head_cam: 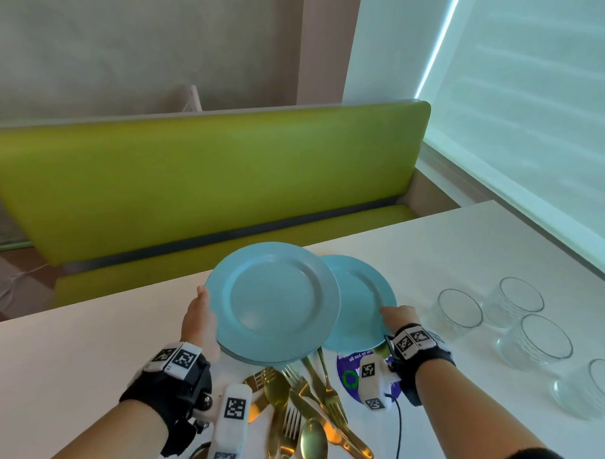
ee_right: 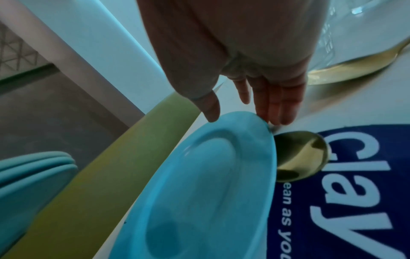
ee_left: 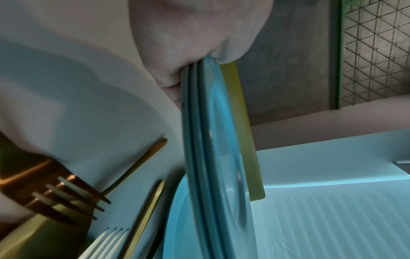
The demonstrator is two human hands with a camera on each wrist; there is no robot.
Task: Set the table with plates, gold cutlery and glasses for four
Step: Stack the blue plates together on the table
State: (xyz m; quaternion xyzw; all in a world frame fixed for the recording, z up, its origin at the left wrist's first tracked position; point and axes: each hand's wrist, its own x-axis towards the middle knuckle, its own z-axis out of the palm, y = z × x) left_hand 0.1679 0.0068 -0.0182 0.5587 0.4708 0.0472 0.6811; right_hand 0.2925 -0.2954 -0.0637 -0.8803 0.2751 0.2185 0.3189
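Plates first: your left hand (head_cam: pixel 199 322) grips a stack of blue plates (head_cam: pixel 276 302) by its left rim, thumb on top and fingers underneath, lifted clear of the white table (head_cam: pixel 432 259). The left wrist view shows three rims pressed together edge-on in that grip. Your right hand (head_cam: pixel 396 317) is at the near right rim of a single blue plate (head_cam: pixel 361 296), which lies lower and to the right, partly tucked under the raised stack. In the right wrist view your thumb (ee_right: pixel 210 112) touches the top of that rim and your straight fingers (ee_right: pixel 277 105) reach down beside its edge; the hand is loose, not closed round the plate. You cannot tell from these views whether this plate rests flat on the table or is tipped up.

Near you, between your wrists, the gold cutlery (head_cam: pixel 300 411) lies in a loose crossed heap of forks, spoons and knives. A round blue sticker with white lettering (head_cam: pixel 347 375) sits on the table just right of the heap, and one gold spoon bowl (ee_right: pixel 301 156) lies at its edge, just beside the single plate's rim.

Four clear glasses (head_cam: pixel 534 338) stand upright in a cluster at the right side of the table. A green bench seat (head_cam: pixel 206 177) runs along the far side.
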